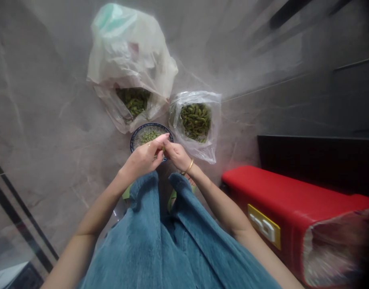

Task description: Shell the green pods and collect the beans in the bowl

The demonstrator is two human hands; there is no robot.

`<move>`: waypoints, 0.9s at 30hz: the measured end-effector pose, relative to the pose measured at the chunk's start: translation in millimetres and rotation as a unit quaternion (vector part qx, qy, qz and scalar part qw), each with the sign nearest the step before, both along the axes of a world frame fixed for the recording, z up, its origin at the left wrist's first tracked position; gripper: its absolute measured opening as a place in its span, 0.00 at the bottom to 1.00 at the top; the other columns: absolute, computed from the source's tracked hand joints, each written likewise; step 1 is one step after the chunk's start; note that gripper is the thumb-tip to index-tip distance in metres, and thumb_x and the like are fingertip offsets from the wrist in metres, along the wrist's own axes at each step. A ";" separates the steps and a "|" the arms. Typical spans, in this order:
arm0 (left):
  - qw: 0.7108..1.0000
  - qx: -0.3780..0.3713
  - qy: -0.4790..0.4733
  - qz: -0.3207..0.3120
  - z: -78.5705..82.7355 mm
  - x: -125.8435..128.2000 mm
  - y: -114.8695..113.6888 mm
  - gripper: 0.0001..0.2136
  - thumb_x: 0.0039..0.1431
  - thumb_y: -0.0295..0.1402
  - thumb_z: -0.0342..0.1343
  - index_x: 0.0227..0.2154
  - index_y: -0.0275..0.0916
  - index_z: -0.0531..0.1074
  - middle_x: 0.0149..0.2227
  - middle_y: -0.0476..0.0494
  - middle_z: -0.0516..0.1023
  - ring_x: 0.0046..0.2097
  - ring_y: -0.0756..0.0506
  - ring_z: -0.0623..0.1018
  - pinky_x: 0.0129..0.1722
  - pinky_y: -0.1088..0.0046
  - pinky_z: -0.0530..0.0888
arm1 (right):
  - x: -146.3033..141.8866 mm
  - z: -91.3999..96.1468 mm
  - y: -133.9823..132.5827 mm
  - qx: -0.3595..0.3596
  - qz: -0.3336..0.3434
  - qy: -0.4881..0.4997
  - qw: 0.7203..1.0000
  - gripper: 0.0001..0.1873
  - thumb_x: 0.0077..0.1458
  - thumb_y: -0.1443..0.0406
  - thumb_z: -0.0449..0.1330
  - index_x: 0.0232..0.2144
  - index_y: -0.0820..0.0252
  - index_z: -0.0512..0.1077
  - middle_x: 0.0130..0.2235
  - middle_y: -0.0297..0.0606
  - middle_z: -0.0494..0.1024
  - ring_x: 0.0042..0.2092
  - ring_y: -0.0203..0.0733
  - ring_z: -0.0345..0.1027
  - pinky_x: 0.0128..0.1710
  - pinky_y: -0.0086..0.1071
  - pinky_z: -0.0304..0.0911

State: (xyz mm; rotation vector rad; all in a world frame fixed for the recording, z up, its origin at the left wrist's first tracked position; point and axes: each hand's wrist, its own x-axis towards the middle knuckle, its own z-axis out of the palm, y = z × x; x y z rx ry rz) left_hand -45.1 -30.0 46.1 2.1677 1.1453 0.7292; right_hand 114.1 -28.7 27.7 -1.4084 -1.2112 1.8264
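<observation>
My left hand (144, 155) and my right hand (178, 155) meet over the near right edge of a blue-rimmed bowl (131, 140). Their fingertips pinch together on a small green bean pod (163, 148), mostly hidden by the fingers. Pale green shelled beans (149, 136) lie in the bowl. Just beyond it, a large whitish plastic bag (127, 60) gapes toward me with green pods (134, 100) inside. To the right of the bowl, a clear plastic bag (214, 120) stands open, also holding many green pods (196, 122).
Grey marbled floor (66, 160) lies under everything. At the right is a red bin (280, 192) with a yellow plate and a plastic liner, beside a dark panel (310, 164). My knees in blue denim (172, 237) are close below my hands.
</observation>
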 end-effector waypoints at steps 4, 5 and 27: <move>0.998 -0.038 -0.005 0.048 -2.3 0.9 0.0 0.22 0.60 0.25 0.47 0.58 0.37 0.55 0.29 0.51 0.75 0.30 0.52 0.76 0.34 0.78 0.75 | 0.1 2.6 -1.8 0.042 0.040 0.001 0.998 0.29 0.57 0.43 0.47 0.19 0.59 0.64 0.21 0.31 0.61 0.26 0.32 0.53 0.27 0.29 0.49; 0.997 -0.055 -0.016 0.057 -3.2 1.7 0.3 0.21 0.60 0.25 0.47 0.57 0.37 0.55 0.28 0.52 0.74 0.29 0.53 0.76 0.33 0.78 0.74 | -0.4 2.8 -2.3 0.045 0.041 0.010 0.998 0.29 0.58 0.43 0.48 0.19 0.59 0.64 0.22 0.31 0.61 0.26 0.33 0.53 0.27 0.29 0.49; 0.993 -0.035 -0.033 0.107 -44.6 0.2 -6.1 0.13 0.67 0.35 0.43 0.51 0.38 0.61 0.36 0.45 0.75 0.37 0.50 0.77 0.40 0.73 0.75 | -0.7 -18.1 -2.9 -0.110 0.054 0.155 0.980 0.22 0.47 0.49 0.62 0.33 0.60 0.66 0.25 0.30 0.73 0.23 0.32 0.66 0.19 0.24 0.58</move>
